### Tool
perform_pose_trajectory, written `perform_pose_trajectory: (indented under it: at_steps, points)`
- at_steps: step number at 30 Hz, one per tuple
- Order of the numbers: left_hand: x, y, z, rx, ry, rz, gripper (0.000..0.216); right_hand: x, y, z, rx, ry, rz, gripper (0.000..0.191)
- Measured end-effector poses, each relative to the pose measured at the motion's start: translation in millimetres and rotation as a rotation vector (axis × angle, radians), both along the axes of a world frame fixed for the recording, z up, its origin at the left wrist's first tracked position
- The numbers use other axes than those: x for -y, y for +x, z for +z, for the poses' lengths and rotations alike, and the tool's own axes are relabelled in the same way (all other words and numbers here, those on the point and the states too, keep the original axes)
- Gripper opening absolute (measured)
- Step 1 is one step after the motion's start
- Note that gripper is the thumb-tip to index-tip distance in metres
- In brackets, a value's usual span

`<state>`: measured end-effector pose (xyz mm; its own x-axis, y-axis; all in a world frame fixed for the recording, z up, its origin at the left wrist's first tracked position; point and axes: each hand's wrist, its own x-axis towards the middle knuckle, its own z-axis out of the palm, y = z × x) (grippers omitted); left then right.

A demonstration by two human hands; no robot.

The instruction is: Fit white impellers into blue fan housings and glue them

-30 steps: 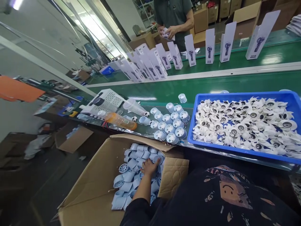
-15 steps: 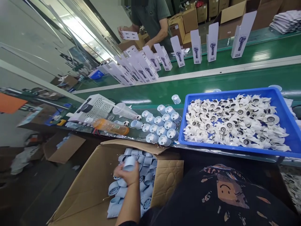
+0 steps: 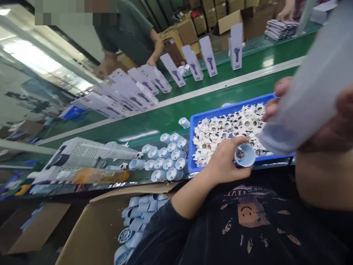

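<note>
The left hand (image 3: 224,162) is closed around a small pale-blue plastic cylinder housing (image 3: 245,155), its open mouth turned up toward the camera, held just at the near rim of the blue plastic tray (image 3: 193,143). The right hand (image 3: 331,121) is wrapped around a large pale translucent plastic cup or bottle (image 3: 309,95), raised close to the camera and blurred, so its exact form cannot be told; its lower end hangs just above and to the right of the housing. Beyond both hands the tray is heaped with white plastic fan impellers (image 3: 220,132), too many and too overlapped to count. To the left of the left hand stands a cluster of about a dozen more pale-blue housings (image 3: 165,158) on the bench edge, with one apart behind them. Below that, an open brown cardboard box (image 3: 91,228) holds a loose pile of the same housings, uncountable. Farther left lie an orange bottle (image 3: 99,176) and a white perforated box (image 3: 77,151). On the green conveyor belt (image 3: 165,117) three white cartons stand upright, with a leaning row beside them. As I judge it, the raised container blocks the view and could knock the housing from its light grip into the tray.
</note>
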<state>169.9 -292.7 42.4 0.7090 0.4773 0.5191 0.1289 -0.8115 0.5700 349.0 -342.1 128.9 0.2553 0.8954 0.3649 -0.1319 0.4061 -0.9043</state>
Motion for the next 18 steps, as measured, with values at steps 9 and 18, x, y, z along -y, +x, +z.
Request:
perform_pose_trajectory:
  at_steps: [9, 18]
  points:
    - [25, 43, 11.2, 0.132, -0.165, -0.104, 0.029, 12, -4, 0.8, -0.094, -0.001, -0.003, 0.061]
    - [27, 37, 14.1, 0.100, -0.220, -0.085, 0.028, 17, -8, -1.1, -0.007, 0.032, 0.017, 0.053]
